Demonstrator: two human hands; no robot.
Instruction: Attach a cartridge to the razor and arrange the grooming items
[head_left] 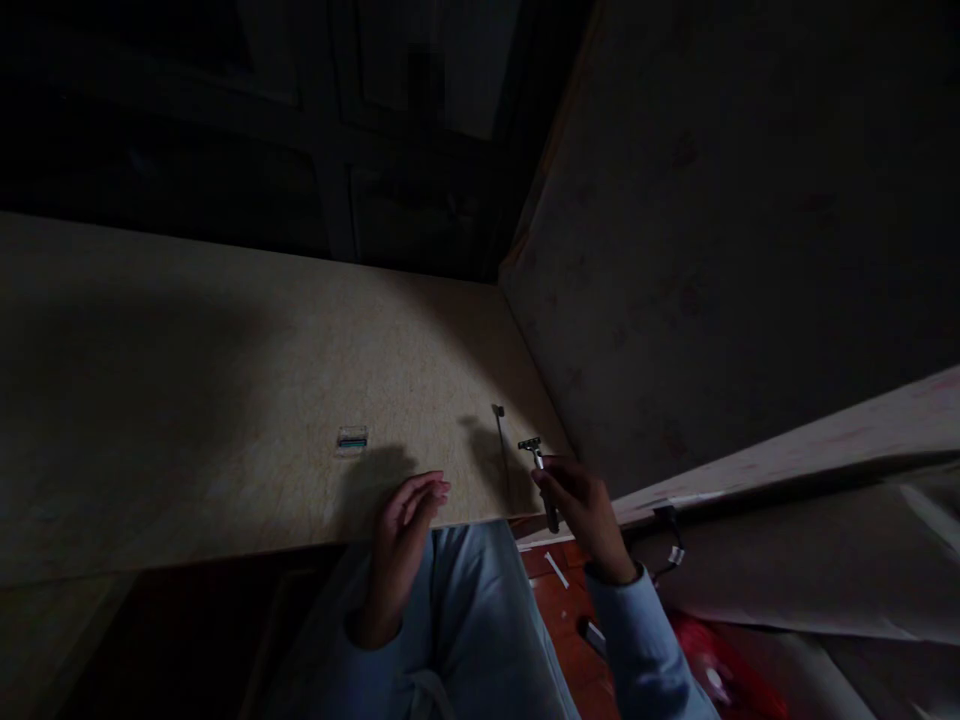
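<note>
My right hand (577, 502) grips a razor (550, 505) by its handle, with the head tilted up toward the far side, over the front right corner of the table. Near the table's front edge is my left hand (405, 530), its fingers loosely curled and apart, with nothing visible in them. Beyond it to the left, a small clear plastic case (352, 437) with a dark, teal-edged strip inside lies on the tabletop. A thin stick-like thing (502, 432) with a dark rounded tip lies just left of the razor; its exact kind is unclear.
The pale table (247, 470) meets a wall (697, 300) on the right and a dark window frame (341, 215) behind. Below right are a reddish floor (559, 605), a cable (667, 560) and a red bag (739, 670). The room is dim.
</note>
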